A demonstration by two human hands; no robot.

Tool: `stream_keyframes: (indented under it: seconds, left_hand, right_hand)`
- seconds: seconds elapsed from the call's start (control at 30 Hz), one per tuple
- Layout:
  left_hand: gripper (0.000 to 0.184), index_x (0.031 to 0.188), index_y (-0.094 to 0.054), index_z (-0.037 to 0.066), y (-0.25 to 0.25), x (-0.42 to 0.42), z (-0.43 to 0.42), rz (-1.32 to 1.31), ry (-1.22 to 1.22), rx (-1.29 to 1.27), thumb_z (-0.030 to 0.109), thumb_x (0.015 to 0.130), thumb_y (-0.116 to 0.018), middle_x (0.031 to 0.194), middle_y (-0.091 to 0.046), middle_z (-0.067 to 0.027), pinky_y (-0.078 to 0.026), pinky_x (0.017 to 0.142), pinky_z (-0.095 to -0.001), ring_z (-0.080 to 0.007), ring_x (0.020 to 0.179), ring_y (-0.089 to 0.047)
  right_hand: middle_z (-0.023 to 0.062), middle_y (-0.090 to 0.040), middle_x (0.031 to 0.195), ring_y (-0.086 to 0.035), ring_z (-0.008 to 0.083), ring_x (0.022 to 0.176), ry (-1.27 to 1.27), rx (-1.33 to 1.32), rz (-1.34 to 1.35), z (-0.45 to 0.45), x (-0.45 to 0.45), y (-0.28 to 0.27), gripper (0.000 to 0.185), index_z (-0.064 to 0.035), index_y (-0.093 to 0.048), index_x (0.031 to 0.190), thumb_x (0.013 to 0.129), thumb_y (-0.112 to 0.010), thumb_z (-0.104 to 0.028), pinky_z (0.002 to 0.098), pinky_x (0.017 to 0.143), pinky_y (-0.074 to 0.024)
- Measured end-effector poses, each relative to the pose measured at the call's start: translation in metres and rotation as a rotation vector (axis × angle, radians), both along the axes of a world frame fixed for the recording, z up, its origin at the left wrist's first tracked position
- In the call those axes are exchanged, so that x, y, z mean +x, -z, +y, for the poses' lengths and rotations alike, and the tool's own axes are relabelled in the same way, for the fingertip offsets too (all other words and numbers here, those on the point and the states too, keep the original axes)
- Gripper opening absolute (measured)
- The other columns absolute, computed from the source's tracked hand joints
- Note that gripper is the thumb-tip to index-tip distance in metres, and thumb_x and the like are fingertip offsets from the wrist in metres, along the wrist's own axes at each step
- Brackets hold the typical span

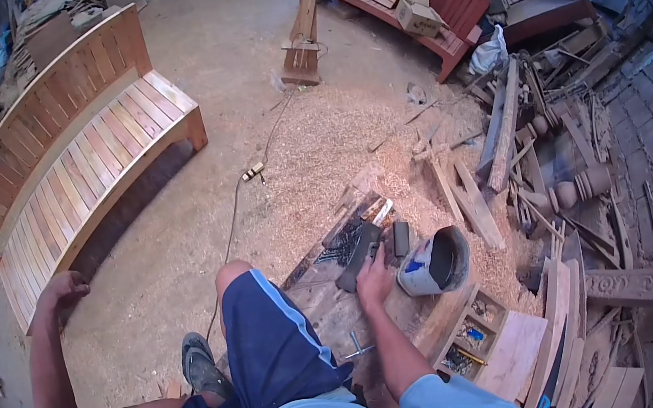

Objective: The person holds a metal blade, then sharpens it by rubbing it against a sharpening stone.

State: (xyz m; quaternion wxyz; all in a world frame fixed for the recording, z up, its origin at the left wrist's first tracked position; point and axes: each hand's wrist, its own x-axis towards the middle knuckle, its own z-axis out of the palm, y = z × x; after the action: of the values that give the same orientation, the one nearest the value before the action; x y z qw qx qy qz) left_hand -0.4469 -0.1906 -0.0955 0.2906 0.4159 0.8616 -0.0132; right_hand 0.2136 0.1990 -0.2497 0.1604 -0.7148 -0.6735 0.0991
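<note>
My right hand [374, 280] rests with its fingers around a dark block-like object [359, 257] on the wooden work surface [328, 296]. Just beyond it stands a small dark cylinder [401, 238]. To the right of the hand is a whitish bucket [421, 274] with blue marks and a dark inside. My left hand [66, 288] is raised at the left, its fingers curled, in front of the slatted wooden bench [82, 170]. What it holds, if anything, is too small to tell. A metal clamp handle [359, 345] lies near my right forearm.
A compartment tray [473, 333] holds small tools at the lower right. Wood offcuts [476, 206] and turned posts [580, 188] pile up on the right. A cable with a connector [253, 171] crosses the floor. A red bench [397, 0] and a wooden post [304, 45] stand farther back.
</note>
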Motion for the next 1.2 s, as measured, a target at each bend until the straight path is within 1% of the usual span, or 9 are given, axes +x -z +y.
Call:
stream_keyframes:
  seconds: [0.1,0.33,0.53,0.67,0.77,0.93,1.07,1.13,1.2]
  left_hand:
    - [0.03,0.1,-0.076,0.003,0.01,0.004,-0.01,0.031,-0.016,-0.09,0.027,0.082,-0.078,0.092,-0.076,-0.0168,-0.054,0.074,-0.0435,-0.0306,0.083,-0.073]
    - [0.03,0.103,-0.075,0.002,-0.03,0.048,0.025,0.023,-0.084,-0.053,0.025,0.084,-0.077,0.092,-0.076,-0.0178,-0.055,0.076,-0.0426,-0.0294,0.085,-0.072]
    - [0.03,0.106,-0.075,0.002,-0.015,0.052,0.025,0.015,-0.004,-0.158,0.024,0.086,-0.076,0.094,-0.075,-0.0189,-0.054,0.078,-0.0423,-0.0299,0.088,-0.072]
    - [0.031,0.108,-0.074,0.002,-0.026,0.041,0.036,0.025,-0.046,-0.091,0.024,0.086,-0.075,0.096,-0.075,-0.0185,-0.054,0.08,-0.042,-0.0303,0.091,-0.072]
    - [0.032,0.107,-0.074,0.002,-0.009,0.036,0.022,0.024,-0.049,-0.112,0.026,0.085,-0.076,0.097,-0.075,-0.0178,-0.054,0.08,-0.0417,-0.0305,0.092,-0.071]
    - [0.033,0.103,-0.074,0.003,-0.024,0.054,0.036,0.032,-0.013,-0.173,0.029,0.082,-0.076,0.094,-0.074,-0.0177,-0.054,0.077,-0.0424,-0.0318,0.088,-0.07]
    - [0.035,0.1,-0.074,0.003,-0.03,0.061,0.043,0.016,-0.062,-0.102,0.031,0.079,-0.075,0.093,-0.074,-0.0181,-0.053,0.075,-0.0436,-0.0336,0.085,-0.069]
    - [0.034,0.104,-0.074,0.004,-0.022,0.06,0.043,0.053,-0.009,-0.21,0.029,0.081,-0.076,0.097,-0.074,-0.0178,-0.054,0.081,-0.0431,-0.0323,0.092,-0.071]
    - [0.033,0.101,-0.074,0.003,-0.01,0.064,0.036,0.035,0.024,-0.183,0.03,0.08,-0.075,0.094,-0.073,-0.0196,-0.053,0.077,-0.0442,-0.0327,0.087,-0.07]
  right_hand:
    - [0.0289,-0.072,0.096,-0.069,0.0499,0.086,0.033,-0.07,0.061,0.012,-0.003,-0.014,0.062,-0.0202,-0.038,0.159,0.101,-0.055,-0.033,0.0581,0.079,-0.0532]
    - [0.029,-0.072,0.097,-0.07,0.0499,0.086,0.018,-0.129,0.042,-0.006,-0.005,-0.022,0.063,-0.0212,-0.037,0.159,0.101,-0.054,-0.034,0.0587,0.079,-0.053]
    - [0.0289,-0.073,0.099,-0.07,0.0496,0.087,0.067,-0.06,0.053,0.026,0.004,0.004,0.063,-0.022,-0.037,0.159,0.1,-0.055,-0.033,0.0594,0.08,-0.0528]
    - [0.0284,-0.072,0.087,-0.071,0.047,0.081,0.038,-0.051,0.051,0.007,-0.006,-0.011,0.066,-0.0274,-0.034,0.16,0.099,-0.057,-0.033,0.0574,0.072,-0.0535]
    - [0.0288,-0.072,0.104,-0.07,0.0497,0.089,0.026,-0.069,0.106,0.005,-0.006,-0.026,0.063,-0.0213,-0.037,0.159,0.1,-0.055,-0.031,0.0589,0.08,-0.0533]
    - [0.0289,-0.072,0.106,-0.07,0.049,0.09,0.083,-0.078,0.101,0.028,-0.009,-0.018,0.063,-0.0216,-0.036,0.159,0.1,-0.055,-0.032,0.0584,0.081,-0.0534]
    - [0.0273,-0.073,0.09,-0.071,0.0474,0.082,0.027,-0.084,0.049,-0.001,-0.002,-0.006,0.065,-0.0273,-0.033,0.161,0.1,-0.055,-0.032,0.0581,0.072,-0.0536]
    - [0.0297,-0.072,0.099,-0.07,0.049,0.087,0.046,-0.087,0.058,0.034,-0.007,-0.008,0.063,-0.0238,-0.035,0.16,0.101,-0.055,-0.034,0.0579,0.078,-0.0536]
    - [0.0309,-0.071,0.104,-0.07,0.0498,0.089,0.07,-0.093,0.061,0.023,0.001,-0.01,0.063,-0.022,-0.036,0.16,0.101,-0.054,-0.034,0.0578,0.081,-0.0536]
